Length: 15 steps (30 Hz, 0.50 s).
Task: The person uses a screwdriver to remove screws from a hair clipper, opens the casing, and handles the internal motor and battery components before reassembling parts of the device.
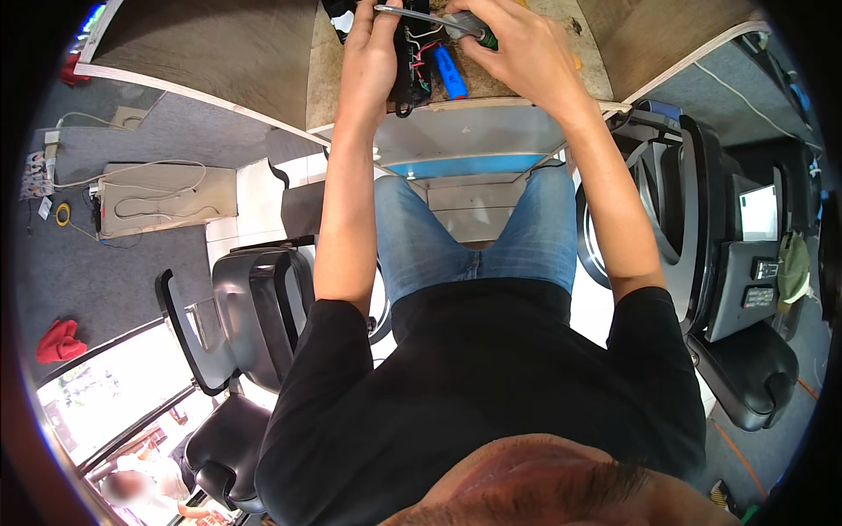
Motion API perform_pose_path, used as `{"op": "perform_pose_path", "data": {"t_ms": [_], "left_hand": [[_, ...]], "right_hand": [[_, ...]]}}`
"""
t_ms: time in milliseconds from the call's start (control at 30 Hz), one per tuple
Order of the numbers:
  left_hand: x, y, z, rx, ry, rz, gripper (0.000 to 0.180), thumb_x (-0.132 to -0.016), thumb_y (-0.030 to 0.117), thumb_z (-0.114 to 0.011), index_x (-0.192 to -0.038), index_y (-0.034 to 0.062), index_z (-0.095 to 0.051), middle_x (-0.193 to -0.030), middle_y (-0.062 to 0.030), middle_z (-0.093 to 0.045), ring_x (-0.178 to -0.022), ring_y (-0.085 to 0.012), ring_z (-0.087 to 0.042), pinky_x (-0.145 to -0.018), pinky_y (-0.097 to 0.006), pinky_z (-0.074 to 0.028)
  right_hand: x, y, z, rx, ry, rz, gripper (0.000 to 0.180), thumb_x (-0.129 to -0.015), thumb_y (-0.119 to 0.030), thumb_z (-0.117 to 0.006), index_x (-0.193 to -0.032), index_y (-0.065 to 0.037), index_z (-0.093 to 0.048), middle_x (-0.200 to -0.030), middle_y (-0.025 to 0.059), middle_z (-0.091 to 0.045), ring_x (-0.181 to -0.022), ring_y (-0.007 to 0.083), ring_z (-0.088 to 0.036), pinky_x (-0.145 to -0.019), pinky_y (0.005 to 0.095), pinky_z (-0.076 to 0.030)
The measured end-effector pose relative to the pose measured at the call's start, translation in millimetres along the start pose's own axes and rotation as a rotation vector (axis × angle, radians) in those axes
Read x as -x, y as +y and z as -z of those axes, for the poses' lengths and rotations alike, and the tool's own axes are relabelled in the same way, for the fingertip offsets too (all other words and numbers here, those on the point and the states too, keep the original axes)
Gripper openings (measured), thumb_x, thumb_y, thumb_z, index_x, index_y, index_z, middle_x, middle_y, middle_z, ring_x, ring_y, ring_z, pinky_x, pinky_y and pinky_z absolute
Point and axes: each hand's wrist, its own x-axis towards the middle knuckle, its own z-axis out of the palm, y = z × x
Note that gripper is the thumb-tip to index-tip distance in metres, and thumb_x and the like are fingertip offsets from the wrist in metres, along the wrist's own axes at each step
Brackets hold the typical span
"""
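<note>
My right hand grips a screwdriver by its grey and green handle, its metal shaft pointing left. The tip reaches the fingers of my left hand, which are closed at the top edge; what they pinch is hidden. Between my hands lies an opened black electronic device with red, white and green wires showing. Beside it on the worn wooden bench top rests a blue cylindrical battery. Left of my left hand, a black piece with a white patch is partly cut off by the frame.
Wooden side panels flank the work spot. Black office chairs stand at left and right, the right side also holding a grey laptop. On the left floor lie a cabled board and a red cloth. Another person appears lower left.
</note>
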Motion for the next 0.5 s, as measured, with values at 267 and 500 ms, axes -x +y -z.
{"op": "perform_pose_path", "data": {"t_ms": [267,500], "left_hand": [[-7,1,-1,-0.350,-0.094,-0.172,0.044,-0.116,0.030,-0.058,-0.152,0.0042,-0.059,-0.137,-0.0119,-0.070,-0.126,-0.0191,-0.060,-0.108,-0.030,-0.046],[6,14,-9,-0.442,-0.059,-0.068,0.047,-0.114,0.034,-0.063,-0.151,0.0057,-0.057,-0.117,-0.0071,-0.072,-0.103,-0.0140,-0.063,-0.090,-0.030,-0.052]], "right_hand": [[1,4,-4,-0.051,0.020,-0.029,0.034,-0.088,-0.011,-0.080,-0.118,-0.010,-0.065,-0.114,0.0142,-0.073,-0.108,0.0392,-0.071,-0.088,0.0479,-0.058],[4,8,2,-0.112,-0.037,-0.173,0.039,-0.084,-0.009,-0.081,-0.118,-0.006,-0.063,-0.112,0.0189,-0.073,-0.106,0.0422,-0.072,-0.089,0.0489,-0.058]]}}
